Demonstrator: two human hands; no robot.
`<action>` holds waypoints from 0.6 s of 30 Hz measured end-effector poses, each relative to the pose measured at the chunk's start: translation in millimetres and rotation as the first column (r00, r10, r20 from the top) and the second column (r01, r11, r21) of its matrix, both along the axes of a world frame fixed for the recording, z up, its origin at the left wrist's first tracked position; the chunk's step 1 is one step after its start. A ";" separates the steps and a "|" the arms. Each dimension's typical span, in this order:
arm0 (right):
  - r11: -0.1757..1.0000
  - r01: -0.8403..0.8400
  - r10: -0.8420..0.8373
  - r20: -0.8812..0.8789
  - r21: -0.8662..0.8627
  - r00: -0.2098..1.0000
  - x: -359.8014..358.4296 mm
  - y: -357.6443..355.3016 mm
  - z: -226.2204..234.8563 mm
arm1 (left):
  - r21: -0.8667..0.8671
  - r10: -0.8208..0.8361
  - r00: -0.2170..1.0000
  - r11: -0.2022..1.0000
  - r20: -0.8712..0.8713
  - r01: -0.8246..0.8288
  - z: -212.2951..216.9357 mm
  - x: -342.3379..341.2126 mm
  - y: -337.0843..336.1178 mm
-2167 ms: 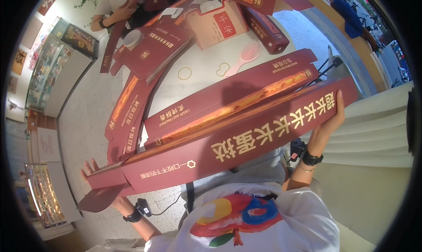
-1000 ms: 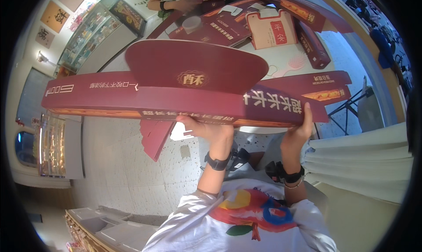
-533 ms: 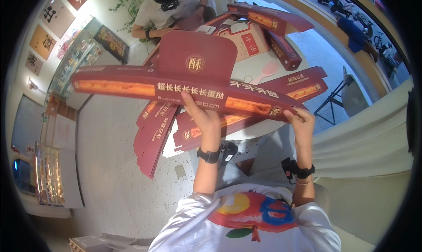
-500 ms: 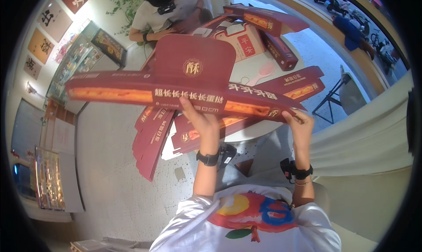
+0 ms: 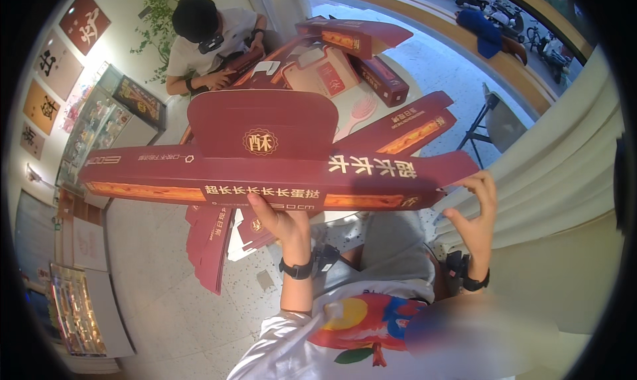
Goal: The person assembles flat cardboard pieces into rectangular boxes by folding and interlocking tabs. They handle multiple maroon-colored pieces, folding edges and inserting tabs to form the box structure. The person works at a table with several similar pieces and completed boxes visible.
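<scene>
A long maroon cardboard box [image 5: 279,171] with a tall rounded flap [image 5: 262,118] standing up at its back lies nearly level across my view. My left hand [image 5: 288,231] grips it from below near the middle, thumb against the printed front side. At the box's right end, my right hand [image 5: 479,211] has its thumb and fingers apart. Its fingertips are beside the pointed end flap [image 5: 458,168]; whether they touch it I cannot tell. The box's underside and most of my left fingers are hidden.
Beneath the box, a round white table holds flat maroon cartons [image 5: 211,251], another long box [image 5: 411,125], a pink hairbrush [image 5: 361,111] and a small closed box [image 5: 381,80]. Across it, a person [image 5: 215,45] handles a maroon carton. A folding chair [image 5: 494,125] and curtain [image 5: 551,174] are right.
My right hand has come off the box's lower right corner, moving rightward with its fingers spreading. The box has levelled and sits lower in view, still in my left hand. The view has shifted.
</scene>
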State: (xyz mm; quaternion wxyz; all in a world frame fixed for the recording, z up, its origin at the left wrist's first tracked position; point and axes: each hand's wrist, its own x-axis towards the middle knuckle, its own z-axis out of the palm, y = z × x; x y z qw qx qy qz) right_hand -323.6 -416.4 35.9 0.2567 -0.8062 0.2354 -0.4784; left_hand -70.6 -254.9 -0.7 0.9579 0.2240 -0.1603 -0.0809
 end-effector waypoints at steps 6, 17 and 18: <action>0.989 0.108 -0.093 0.145 -0.101 0.985 6.5 -6.0 8.8 | 0.062 0.015 0.999 0.998 -0.042 -0.013 12.4 11.4 -15.4; 0.665 -0.541 0.154 0.614 0.515 0.774 76.6 -9.0 -37.6 | 0.028 0.097 0.988 0.995 -0.121 -0.094 25.8 20.8 -26.8; 0.667 -0.512 0.156 0.571 0.541 0.806 76.7 -9.3 -37.9 | 0.043 0.097 0.989 0.995 -0.114 -0.093 25.4 19.3 -25.1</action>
